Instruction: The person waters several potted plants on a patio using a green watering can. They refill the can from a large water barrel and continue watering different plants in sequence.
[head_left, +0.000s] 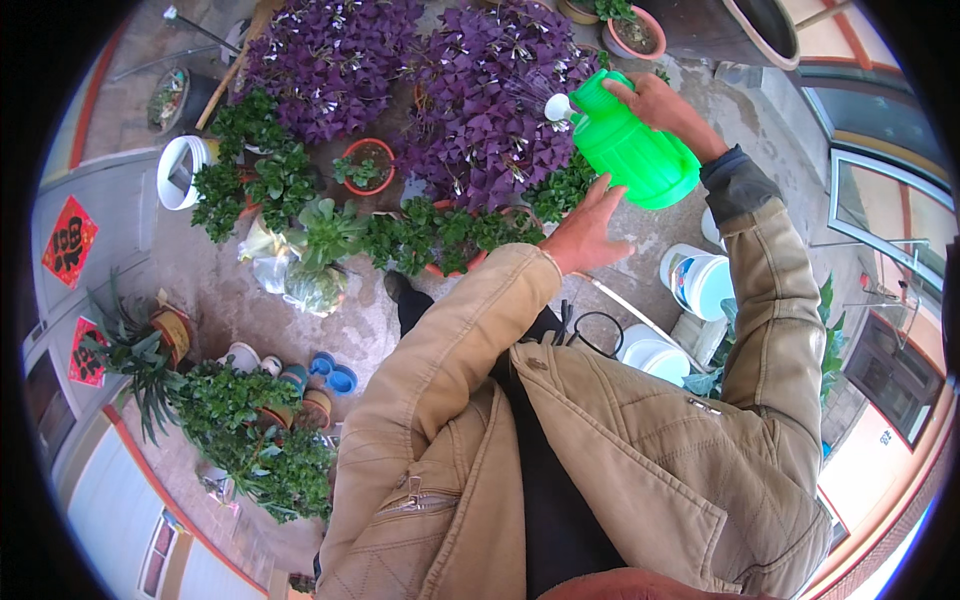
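My right hand (660, 109) grips the upper end of a bright green plastic watering can (637, 157), which is tipped to the left. Fine streams of water leave its white sprinkler head (558, 108) and fall on a large purple-leaved oxalis (480, 112) with small pale flowers. Close under the can's body is my left hand (589, 232), its fingers spread and holding nothing. Below the oxalis, green leafy potted plants (427, 232) stand near my left forearm.
White buckets (697, 281) and a long pale stick (630, 304) lie to the right. A small orange-rimmed pot (365, 166), plastic-wrapped plants (315, 285) and a white bucket (180, 172) stand left. Blue bowls (334, 373) and leafy pots (232, 405) are at lower left.
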